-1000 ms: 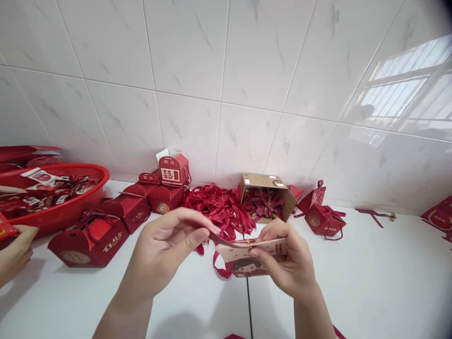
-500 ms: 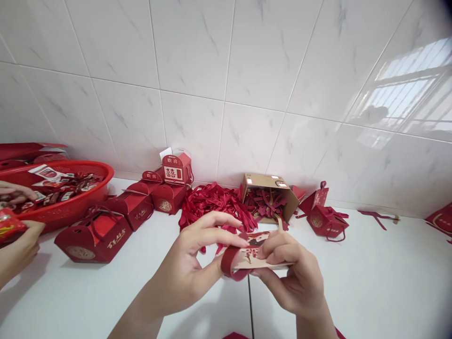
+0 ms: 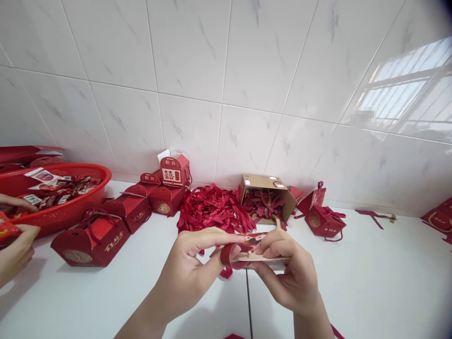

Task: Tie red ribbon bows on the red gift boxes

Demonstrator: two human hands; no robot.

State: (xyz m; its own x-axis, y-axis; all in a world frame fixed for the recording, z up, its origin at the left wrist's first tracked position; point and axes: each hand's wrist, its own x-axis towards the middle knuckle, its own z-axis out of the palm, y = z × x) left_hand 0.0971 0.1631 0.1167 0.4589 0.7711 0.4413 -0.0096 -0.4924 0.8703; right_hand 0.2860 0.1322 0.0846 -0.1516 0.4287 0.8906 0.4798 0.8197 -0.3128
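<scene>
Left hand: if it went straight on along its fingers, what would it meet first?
Past the printed piece it is holding, the left hand would probably meet the fingers of the right hand, which grips the same piece. Exact depth is hard to judge.

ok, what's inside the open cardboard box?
A jumble of dark-red strips. Anything deeper in the cardboard box is covered by them, so its back and whatever lies beneath can't be seen.
</scene>
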